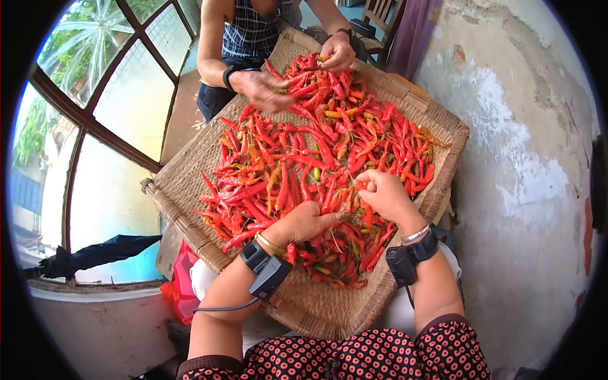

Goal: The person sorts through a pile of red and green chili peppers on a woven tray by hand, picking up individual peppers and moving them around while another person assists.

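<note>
A large square woven basket tray holds a wide heap of red chili peppers, with some orange, yellow and green ones mixed in. My left hand rests low over the near part of the heap, its thumb stretched to the right and its other fingers hidden beneath. Just right of it, my right hand is closed in a pinch at thumb and forefinger. A small chili or its stem seems to be at those fingertips, though the detail is too small to be sure. Orange-red chilies lie between my two hands.
Across the tray, another person's two hands work over the far chilies, one blurred. Windows and a dark folded umbrella are at left, a worn plaster wall at right. A wooden chair stands behind.
</note>
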Available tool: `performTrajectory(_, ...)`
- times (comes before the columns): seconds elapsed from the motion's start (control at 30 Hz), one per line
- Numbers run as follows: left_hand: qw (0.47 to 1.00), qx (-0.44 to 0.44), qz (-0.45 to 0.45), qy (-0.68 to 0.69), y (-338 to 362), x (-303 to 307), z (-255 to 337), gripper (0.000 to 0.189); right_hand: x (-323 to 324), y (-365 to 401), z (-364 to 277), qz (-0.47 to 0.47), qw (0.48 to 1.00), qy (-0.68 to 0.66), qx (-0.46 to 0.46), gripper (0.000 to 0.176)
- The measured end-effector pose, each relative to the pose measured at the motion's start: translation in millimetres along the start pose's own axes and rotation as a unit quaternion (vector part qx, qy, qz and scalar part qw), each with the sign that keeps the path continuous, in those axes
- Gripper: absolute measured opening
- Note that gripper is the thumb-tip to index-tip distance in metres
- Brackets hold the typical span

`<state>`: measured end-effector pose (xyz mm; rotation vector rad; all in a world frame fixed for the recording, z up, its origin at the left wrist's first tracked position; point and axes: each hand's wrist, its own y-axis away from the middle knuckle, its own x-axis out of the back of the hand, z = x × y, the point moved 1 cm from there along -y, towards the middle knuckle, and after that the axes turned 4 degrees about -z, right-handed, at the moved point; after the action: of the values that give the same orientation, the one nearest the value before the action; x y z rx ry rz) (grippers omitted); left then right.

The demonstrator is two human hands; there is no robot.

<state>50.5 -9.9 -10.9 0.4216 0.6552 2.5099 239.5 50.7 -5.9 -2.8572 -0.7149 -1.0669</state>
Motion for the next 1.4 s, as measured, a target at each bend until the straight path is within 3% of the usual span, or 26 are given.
performTrajectory(0.03, 0.999, 0.041, -0.01, 0.012, 1.3, 1.9, 4.0, 0.042, -1.3, -0.1, -0.1, 0.002, 1.0, 0.0, 0.004, 0.024)
performTrajectory(0.1, 0.999, -0.007, -0.004, 0.037, -2.1, 11.4, 4.3, 0.039, -3.4, -1.3, 0.8, 0.011, 1.0, 0.011, 0.019, 0.023)
performTrajectory(0.13, 0.993, -0.035, 0.021, 0.114, -10.4, 20.1, 0.0, 0.037, -3.0, -1.0, -0.7, 0.01, 1.0, 0.007, 0.015, 0.023)
performTrajectory(0.2, 0.964, -0.078, 0.071, 0.243, -17.6, 37.2, 9.4, 0.036, -2.8, -0.8, -1.6, 0.013, 1.0, -0.002, 0.019, 0.024)
performTrajectory(0.23, 0.92, -0.13, 0.092, 0.357, -33.8, 45.2, 4.1, 0.037, -2.9, -1.1, -2.2, 0.017, 1.0, -0.011, 0.023, 0.024)
performTrajectory(0.3, 0.889, -0.216, 0.114, 0.387, -48.7, 67.7, 4.2, 0.034, -4.0, -1.0, -3.6, 0.022, 0.999, -0.022, 0.026, 0.025)
performTrajectory(0.33, 0.89, -0.214, 0.117, 0.385, -50.1, 72.4, 6.3, 0.034, -5.3, -1.3, -4.6, 0.027, 0.999, -0.034, 0.027, 0.026)
performTrajectory(0.4, 0.905, -0.158, 0.287, 0.271, -51.2, 77.7, 9.2, 0.046, -6.9, -1.8, -5.1, 0.029, 0.998, -0.038, 0.034, 0.026)
performTrajectory(0.43, 0.906, -0.157, 0.287, 0.268, -50.5, 77.7, 7.6, 0.046, -5.7, -1.7, -4.6, 0.033, 0.998, -0.037, 0.039, 0.026)
performTrajectory(0.53, 0.943, -0.097, 0.318, 0.031, -54.5, 80.0, -10.1, 0.047, -3.9, -0.2, -8.0, 0.026, 0.999, -0.022, 0.017, 0.025)
performTrajectory(0.57, 0.956, -0.078, 0.275, -0.069, -53.1, 82.2, -20.5, 0.052, -5.1, -1.2, -7.7, 0.025, 0.999, -0.025, 0.019, 0.025)
performTrajectory(0.63, 0.978, 0.006, 0.171, -0.123, -43.2, 77.2, -14.7, 0.059, -5.7, -1.9, -6.0, 0.015, 1.0, -0.01, 0.015, 0.025)
performTrajectory(0.73, 0.972, 0.046, 0.201, -0.113, -41.9, 80.6, 3.5, 0.066, -7.5, -1.9, -5.5, 0.012, 0.999, -0.025, 0.031, 0.025)
performTrajectory(0.77, 0.97, -0.005, 0.24, -0.036, -40.5, 84.2, 11.0, 0.07, -6.5, -1.0, -6.1, 0.011, 0.999, -0.025, 0.029, 0.025)
performTrajectory(0.8, 0.962, -0.066, 0.226, 0.138, -46.6, 93.6, 13.8, 0.071, -5.2, -0.4, -8.1, 0.005, 0.998, -0.051, 0.023, 0.024)
performTrajectory(0.83, 0.921, -0.121, 0.206, 0.306, -48.9, 99.3, 14.2, 0.073, -5.9, 0.4, -9.9, -0.003, 0.997, -0.08, 0.016, 0.024)
performTrajectory(0.9, 0.929, -0.101, 0.218, 0.282, -40.9, 91.1, 19.9, 0.073, -6.8, 0.9, -10.1, 0.007, 0.996, -0.084, 0.024, 0.02)
performTrajectory(0.97, 0.964, -0.05, 0.191, 0.18, -34.0, 75.1, 27.6, 0.079, -5.3, -1.3, -10.2, -0.043, 0.971, -0.232, -0.033, 0.015)
performTrajectory(1.03, 0.988, -0.099, 0.1, 0.066, -20.2, 43.1, 22.9, 0.07, -6.8, -2.3, -9.6, -0.061, 0.961, -0.27, -0.025, 0.012)
performTrajectory(1.07, 0.996, -0.067, 0.049, 0.021, -20.8, 31.2, 18.2, 0.062, -8.4, -1.0, -11.0, -0.067, 0.942, -0.325, -0.036, 0.013)
performTrajectory(1.17, 0.993, -0.081, -0.044, 0.074, -18.3, -1.6, 3.7, 0.03, -15.0, -1.9, -5.6, -0.086, 0.914, -0.395, -0.047, 0.013)
performTrajectory(1.3, 0.997, -0.041, -0.025, 0.059, -16.8, -4.1, 5.0, 0.026, -12.8, 0.7, -8.1, -0.093, 0.905, -0.41, -0.067, 0.015)
performTrajectory(1.4, 0.999, -0.019, 0.012, 0.024, -17.6, 10.3, 15.8, 0.027, -10.0, -2.3, -3.5, -0.043, 0.9, -0.43, -0.064, 0.018)
